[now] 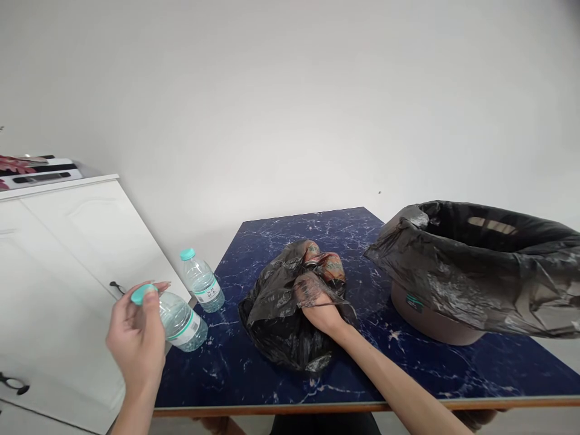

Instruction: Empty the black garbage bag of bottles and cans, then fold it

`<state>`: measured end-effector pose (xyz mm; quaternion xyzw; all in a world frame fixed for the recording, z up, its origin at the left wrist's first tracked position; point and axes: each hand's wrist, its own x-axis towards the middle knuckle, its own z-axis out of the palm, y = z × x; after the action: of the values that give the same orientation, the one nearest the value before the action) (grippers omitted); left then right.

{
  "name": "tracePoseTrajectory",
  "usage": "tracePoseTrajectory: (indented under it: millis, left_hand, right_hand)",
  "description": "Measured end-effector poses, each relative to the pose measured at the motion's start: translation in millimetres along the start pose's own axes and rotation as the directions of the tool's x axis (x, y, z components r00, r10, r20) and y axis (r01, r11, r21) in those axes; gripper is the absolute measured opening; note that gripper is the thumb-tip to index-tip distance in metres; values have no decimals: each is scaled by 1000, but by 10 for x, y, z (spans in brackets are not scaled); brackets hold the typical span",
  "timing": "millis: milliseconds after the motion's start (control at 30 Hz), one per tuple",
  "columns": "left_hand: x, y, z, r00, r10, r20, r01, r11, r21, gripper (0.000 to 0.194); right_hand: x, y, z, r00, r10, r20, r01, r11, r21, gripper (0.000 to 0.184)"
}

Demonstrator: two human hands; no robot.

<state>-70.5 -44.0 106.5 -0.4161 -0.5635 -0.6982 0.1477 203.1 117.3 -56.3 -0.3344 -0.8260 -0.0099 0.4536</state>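
Note:
My left hand point(136, 338) is closed around the neck of a clear plastic water bottle point(181, 323) with a teal cap, held tilted over the left edge of the dark blue marbled table point(408, 374). A second bottle point(202, 280) of the same kind stands just behind it on the table. My right hand point(317, 305) reaches into a crumpled black plastic bag point(276, 320) lying in the middle of the table. Its fingers are inside the thin plastic, curled around some of the bag's contents, among them a brownish wrapper point(328, 263).
A round brown bin point(430, 320) lined with a black bag point(475, 266) stands on the table's right side, its mouth wide open. A white cabinet point(67, 254) with dark handles stands at the left. A plain white wall is behind.

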Motion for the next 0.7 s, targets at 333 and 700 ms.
tracePoseTrajectory:
  millis: [333, 700]
  left_hand:
    - [130, -261, 168, 999, -18, 40, 18, 1000, 1, 48]
    - [108, -381, 89, 994, 40, 98, -52, 990, 129, 63]
  right_hand:
    - [64, -28, -94, 998, 58, 17, -59, 996, 70, 37]
    - [47, 36, -105, 986, 155, -67, -149, 984, 95, 24]
